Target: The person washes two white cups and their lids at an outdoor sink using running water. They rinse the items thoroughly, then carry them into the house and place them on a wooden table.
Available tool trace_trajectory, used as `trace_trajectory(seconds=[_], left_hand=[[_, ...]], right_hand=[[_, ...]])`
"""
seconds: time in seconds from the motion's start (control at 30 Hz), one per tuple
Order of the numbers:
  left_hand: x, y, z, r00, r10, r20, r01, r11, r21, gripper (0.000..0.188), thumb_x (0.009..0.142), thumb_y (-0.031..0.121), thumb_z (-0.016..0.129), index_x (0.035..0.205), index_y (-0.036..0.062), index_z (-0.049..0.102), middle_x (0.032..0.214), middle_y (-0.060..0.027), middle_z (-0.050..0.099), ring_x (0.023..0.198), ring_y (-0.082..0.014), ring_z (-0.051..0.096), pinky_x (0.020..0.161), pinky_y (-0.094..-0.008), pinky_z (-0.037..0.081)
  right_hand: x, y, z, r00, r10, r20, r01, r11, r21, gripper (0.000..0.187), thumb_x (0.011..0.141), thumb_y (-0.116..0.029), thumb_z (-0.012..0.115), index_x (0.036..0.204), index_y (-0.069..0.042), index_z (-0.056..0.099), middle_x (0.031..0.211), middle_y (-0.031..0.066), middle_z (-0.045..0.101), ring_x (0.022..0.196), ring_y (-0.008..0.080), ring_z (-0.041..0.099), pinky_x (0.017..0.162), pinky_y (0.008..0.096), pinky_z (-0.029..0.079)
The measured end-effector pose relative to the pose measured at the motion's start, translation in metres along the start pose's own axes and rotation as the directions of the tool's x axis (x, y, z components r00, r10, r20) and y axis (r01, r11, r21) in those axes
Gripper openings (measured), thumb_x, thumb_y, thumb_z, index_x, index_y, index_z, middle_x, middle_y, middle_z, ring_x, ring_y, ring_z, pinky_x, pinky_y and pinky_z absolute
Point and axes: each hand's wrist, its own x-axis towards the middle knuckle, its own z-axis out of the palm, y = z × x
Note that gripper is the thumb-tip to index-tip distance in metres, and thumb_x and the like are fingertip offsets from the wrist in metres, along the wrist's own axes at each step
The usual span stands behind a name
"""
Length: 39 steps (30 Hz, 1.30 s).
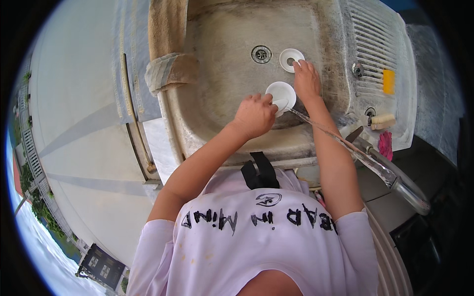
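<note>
White bowls, place: both in the wide sink basin, which is cream-coloured with dark grime; drain just left of the smaller bowl.
Metal tap: at right, its water stream slanting up-left across the view, over the right forearm, to the spoon-like piece and near edge of the larger bowl.
Left hand: fingers bent, pinching the spoon-like piece at the larger bowl's near-left side.
Right hand: fingers curled at the near-right rim of the smaller bowl; cannot tell whether gripped or only touched.
Larger bowl: plain white, glossy, round, smooth rim, pale inside; mouth up toward camera; round, so no long axis; near-left edge covered by fingers and piece.
Smaller bowl: white, round, shallow-looking, grey round patch at centre; broad round face to camera, no long axis; beyond the larger bowl, slightly right, apart from it.
Spoon-like piece: white, smooth, oval; long axis roughly left-right; rest hidden by fingers, so pointing end unclear.
</note>
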Motion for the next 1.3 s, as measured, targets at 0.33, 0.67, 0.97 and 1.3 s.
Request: trace_trajectory(seconds=[0.33, 0.67, 0.97, 1.3], left_hand=[[-0.032, -0.026, -0.014, 0.894, -0.448, -0.002, 0.407, 0.812, -0.418, 0.018, 0.077, 0.023, 0.063, 0.081, 0.0059, 0.064, 0.093, -0.0076, 0.06, 0.077, -0.0309, 0.06, 0.067, -0.0413, 0.048], [-0.037, -0.04, 0.0, 0.823, -0.562, 0.077, 0.485, 0.627, -0.609, 0.026, 0.076, 0.027, 0.065, 0.091, 0.0059, 0.067, 0.09, -0.012, 0.061, 0.078, -0.0316, 0.06, 0.071, -0.039, 0.048], [-0.047, -0.044, 0.006, 0.828, -0.56, 0.033, 0.451, 0.629, -0.633, 0.027, 0.075, 0.028, 0.065, 0.088, 0.0048, 0.067, 0.089, -0.0139, 0.062, 0.079, -0.031, 0.061, 0.072, -0.0388, 0.048], [-0.04, -0.037, 0.005, 0.834, -0.545, 0.084, 0.433, 0.554, -0.711, 0.026, 0.076, 0.029, 0.066, 0.088, 0.0058, 0.067, 0.09, -0.0125, 0.063, 0.077, -0.0285, 0.061, 0.071, -0.037, 0.048]], right_hand=[[0.021, 0.003, 0.022, 0.985, -0.165, 0.05, 0.17, 0.98, -0.108, 0.01, 0.076, -0.009, 0.054, 0.073, -0.009, 0.064, 0.077, 0.0034, 0.062, 0.084, 0.0219, 0.056, 0.079, 0.0376, 0.042], [-0.045, -0.048, -0.069, 0.928, -0.373, 0.013, 0.372, 0.927, 0.055, 0.003, 0.064, -0.008, 0.059, 0.063, -0.01, 0.06, 0.067, 0.0026, 0.056, 0.073, 0.0202, 0.057, 0.057, 0.0343, 0.046], [-0.063, -0.063, -0.048, 0.86, -0.429, 0.276, 0.45, 0.893, -0.013, 0.007, 0.066, -0.009, 0.06, 0.071, -0.008, 0.065, 0.076, 0.005, 0.058, 0.078, 0.0211, 0.058, 0.058, 0.0327, 0.05], [-0.075, -0.055, -0.114, 0.921, -0.142, 0.362, 0.114, 0.989, 0.097, 0.009, 0.074, -0.009, 0.058, 0.081, -0.006, 0.062, 0.085, 0.0077, 0.057, 0.089, 0.0274, 0.056, 0.077, 0.0396, 0.046]])
